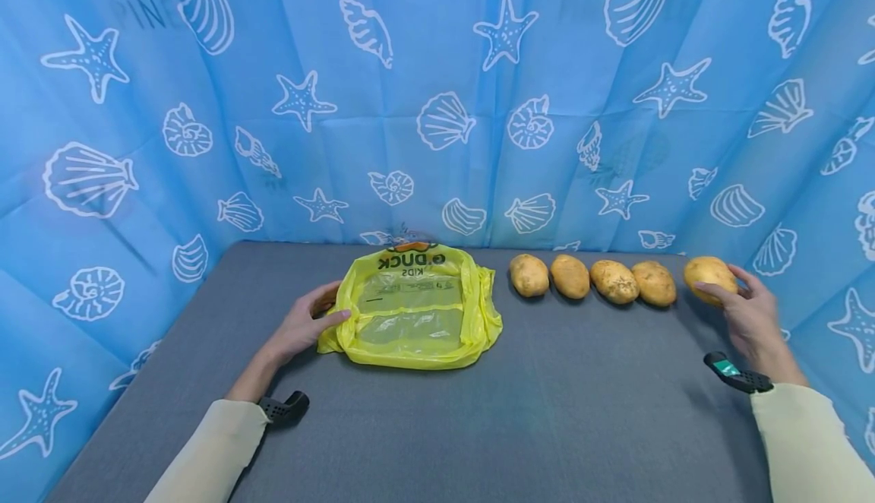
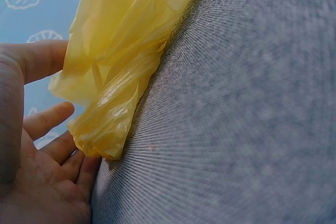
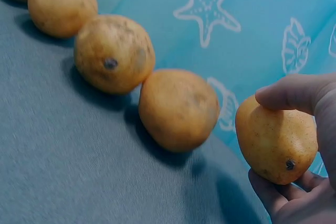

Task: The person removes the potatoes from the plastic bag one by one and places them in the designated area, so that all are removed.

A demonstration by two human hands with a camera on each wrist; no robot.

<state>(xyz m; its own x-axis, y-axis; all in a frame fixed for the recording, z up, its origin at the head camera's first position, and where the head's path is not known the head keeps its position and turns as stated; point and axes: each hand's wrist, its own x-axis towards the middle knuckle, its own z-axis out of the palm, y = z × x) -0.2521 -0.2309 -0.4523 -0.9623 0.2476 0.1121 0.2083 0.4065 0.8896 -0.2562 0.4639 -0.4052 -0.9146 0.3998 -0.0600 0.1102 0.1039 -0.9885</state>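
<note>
My right hand [image 1: 752, 313] grips a potato [image 3: 275, 140] between thumb and fingers, a little above the table at the right end of a potato row. Beside it lie several more potatoes, the closest one [image 3: 178, 109] apart from the held one. My left hand [image 1: 301, 328] is at the left side of a yellow translucent plastic bag [image 1: 410, 359], which stands with its mouth spread wide and its rim folded outward. The left thumb touches the bag's rim; the other fingers are loosely extended beside its gathered corner, as the left wrist view shows. No potato shows inside the bag.
A grey cloth-covered table [image 1: 478, 427] carries everything. Behind it and along both sides hangs a blue curtain [image 1: 437, 169] with white shells and starfish. The potato row stands near the back edge, between the bag and the right hand.
</note>
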